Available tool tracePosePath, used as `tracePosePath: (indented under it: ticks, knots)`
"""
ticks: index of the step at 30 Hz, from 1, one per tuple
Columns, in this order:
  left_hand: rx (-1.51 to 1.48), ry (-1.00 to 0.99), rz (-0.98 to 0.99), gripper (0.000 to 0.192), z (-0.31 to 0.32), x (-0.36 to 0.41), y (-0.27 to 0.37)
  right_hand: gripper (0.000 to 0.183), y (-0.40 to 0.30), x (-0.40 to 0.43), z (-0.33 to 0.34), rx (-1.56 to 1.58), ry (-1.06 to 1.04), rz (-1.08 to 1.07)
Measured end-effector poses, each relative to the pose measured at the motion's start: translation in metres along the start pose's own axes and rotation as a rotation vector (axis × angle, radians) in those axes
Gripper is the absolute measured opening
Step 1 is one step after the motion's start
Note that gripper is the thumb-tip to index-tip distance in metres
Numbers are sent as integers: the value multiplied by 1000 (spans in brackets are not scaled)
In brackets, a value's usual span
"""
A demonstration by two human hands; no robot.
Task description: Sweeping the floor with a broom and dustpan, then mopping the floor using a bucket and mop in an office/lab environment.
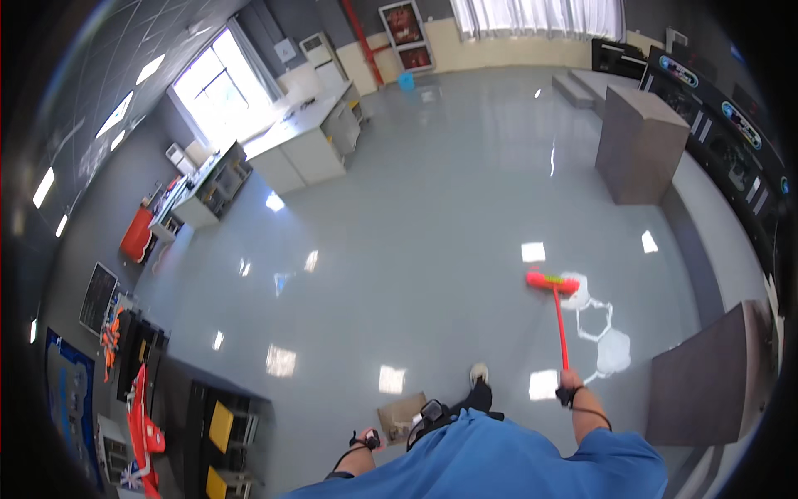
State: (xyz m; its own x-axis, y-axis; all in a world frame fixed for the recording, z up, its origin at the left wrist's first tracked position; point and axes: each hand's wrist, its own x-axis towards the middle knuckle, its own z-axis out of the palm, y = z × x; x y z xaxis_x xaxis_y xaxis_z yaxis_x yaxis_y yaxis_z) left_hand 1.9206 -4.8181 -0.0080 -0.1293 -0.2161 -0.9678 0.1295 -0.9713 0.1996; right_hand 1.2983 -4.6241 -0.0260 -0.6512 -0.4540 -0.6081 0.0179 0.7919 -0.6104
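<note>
My right hand (570,379) is closed around the upper part of a red broom's handle (560,324). The wide red broom head (537,280) rests on the grey floor, at the edge of a white hexagon marking (614,352). Its bristles are blurred. Low in the picture, my left hand (373,438) hangs beside my body, partly covered by a black wrist device. A brown cardboard box (393,408) with bits in it lies right by that hand. Whether the fingers touch the box or hold anything cannot be made out.
Brown pedestals (639,143) stand at the right, along a raised step (717,249). White workbenches (296,162) line the far left. Black shelving with yellow stools (221,427) stands at the near left. A blue bucket (406,82) is by the far wall.
</note>
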Motion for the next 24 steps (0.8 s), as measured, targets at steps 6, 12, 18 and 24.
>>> tracePosePath:
  ticks: [6,12,18,24]
  knots:
    - [52,16,-136,29,116,45,104,25,19,12,41,-99,-170,116]
    - [127,28,-114,27,211,95,190,17,-1,-32,1,-328,-300,238]
    - [75,-43,-52,19,268,124,262,13,-53,38,-39,-407,-338,397]
    - [122,-171,108,27,351,178,360,9,-157,153,-62,-442,-446,264]
